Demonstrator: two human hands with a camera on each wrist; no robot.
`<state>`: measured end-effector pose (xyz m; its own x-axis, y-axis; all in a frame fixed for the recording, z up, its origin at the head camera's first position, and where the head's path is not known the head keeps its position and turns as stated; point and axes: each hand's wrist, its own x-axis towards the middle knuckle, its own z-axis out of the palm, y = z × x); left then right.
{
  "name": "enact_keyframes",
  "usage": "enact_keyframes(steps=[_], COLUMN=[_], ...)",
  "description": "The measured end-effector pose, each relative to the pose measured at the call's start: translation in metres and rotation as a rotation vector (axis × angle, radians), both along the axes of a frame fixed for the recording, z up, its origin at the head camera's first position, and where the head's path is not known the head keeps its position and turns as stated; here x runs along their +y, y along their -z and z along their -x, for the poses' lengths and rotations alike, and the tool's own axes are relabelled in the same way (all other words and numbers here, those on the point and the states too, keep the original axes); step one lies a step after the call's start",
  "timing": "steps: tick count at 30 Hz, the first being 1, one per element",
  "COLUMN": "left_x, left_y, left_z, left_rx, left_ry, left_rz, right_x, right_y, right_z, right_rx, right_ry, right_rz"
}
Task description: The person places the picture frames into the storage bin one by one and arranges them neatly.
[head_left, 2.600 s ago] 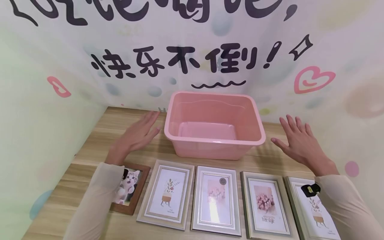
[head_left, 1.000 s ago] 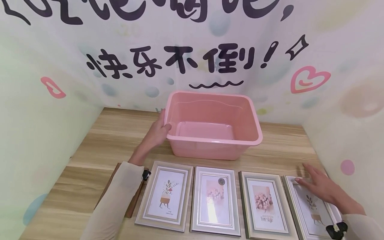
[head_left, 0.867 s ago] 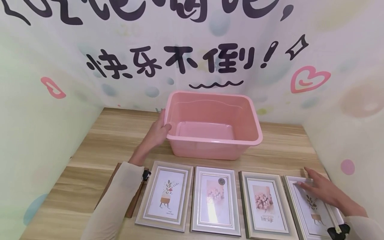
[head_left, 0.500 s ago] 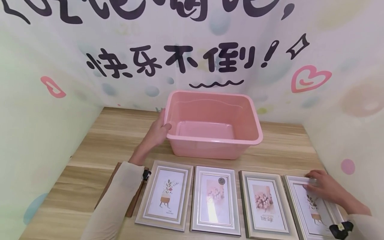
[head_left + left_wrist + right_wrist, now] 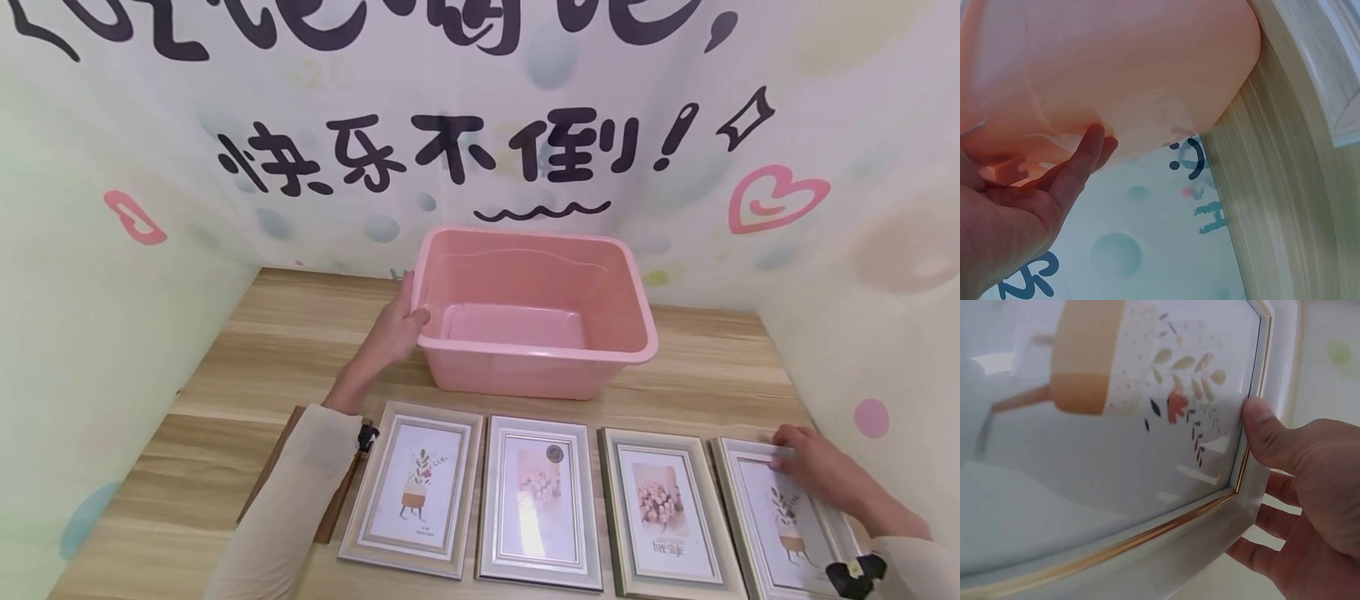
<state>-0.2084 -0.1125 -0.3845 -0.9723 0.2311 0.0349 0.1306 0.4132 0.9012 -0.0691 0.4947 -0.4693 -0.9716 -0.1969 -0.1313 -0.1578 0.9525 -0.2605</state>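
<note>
Fingers (image 5: 1272,520) of the right hand (image 5: 825,471) pinch a frame (image 5: 772,533) by its far end, so it could swivel loose if lifted, while the left hand (image 5: 393,330) grips the tub (image 5: 525,375).

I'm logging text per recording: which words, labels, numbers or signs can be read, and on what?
"快乐不倒!" on the back wall; line above cut off.
"H" and a ":)" mark low on that wall.
"20", faint, same wall.
"free style" on the frame second from right; smaller line unreadable.
Frame second from left: caption too small.
Middle frame: sticker too small.
Rightmost frame, pink tub: none readable.
</note>
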Motion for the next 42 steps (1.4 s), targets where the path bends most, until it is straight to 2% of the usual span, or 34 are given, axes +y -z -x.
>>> enact_keyframes(steps=[7, 13, 15, 18, 21, 24, 26, 31, 37, 42], left_x=[0.000, 0.000, 0.000, -0.001, -0.001, -0.001, -0.001, -0.002, -0.002, -0.001], left_y=[0.000, 0.000, 0.000, -0.001, -0.001, -0.001, -0.001, -0.001, -0.001, -0.002], left_z=[-0.001, 0.000, 0.000, 0.001, 0.001, 0.001, 0.001, 0.001, 0.001, -0.001], left_rx=[-0.001, -0.010, -0.018, -0.024, -0.020, -0.014, -0.012, -0.016, -0.015, -0.006], left_ry=[0.005, 0.017, 0.018, 0.019, 0.020, 0.021, 0.023, 0.024, 0.017, 0.023], left_rz=[0.006, 0.019, 0.017, 0.018, 0.022, 0.014, 0.010, 0.008, 0.007, -0.003], right_x=[0.008, 0.009, 0.008, 0.007, 0.004, -0.002, -0.007, -0.019, -0.030, -0.043], right_y=[-0.016, -0.044, -0.056, -0.076, -0.096, -0.112, -0.120, -0.134, -0.142, -0.143], right_z=[-0.003, 0.000, 0.002, 0.007, 0.011, 0.014, 0.015, 0.020, 0.027, 0.035], right_rx=[-0.010, 0.161, 0.186, 0.183, 0.137, 0.129, 0.165, 0.272, 0.273, 0.273], right_ry=[0.015, -0.053, -0.056, -0.025, 0.050, 0.112, 0.134, 0.153, 0.178, 0.160], right_rz=[-0.019, -0.064, -0.095, -0.118, -0.104, -0.080, -0.082, -0.076, -0.019, 0.042])
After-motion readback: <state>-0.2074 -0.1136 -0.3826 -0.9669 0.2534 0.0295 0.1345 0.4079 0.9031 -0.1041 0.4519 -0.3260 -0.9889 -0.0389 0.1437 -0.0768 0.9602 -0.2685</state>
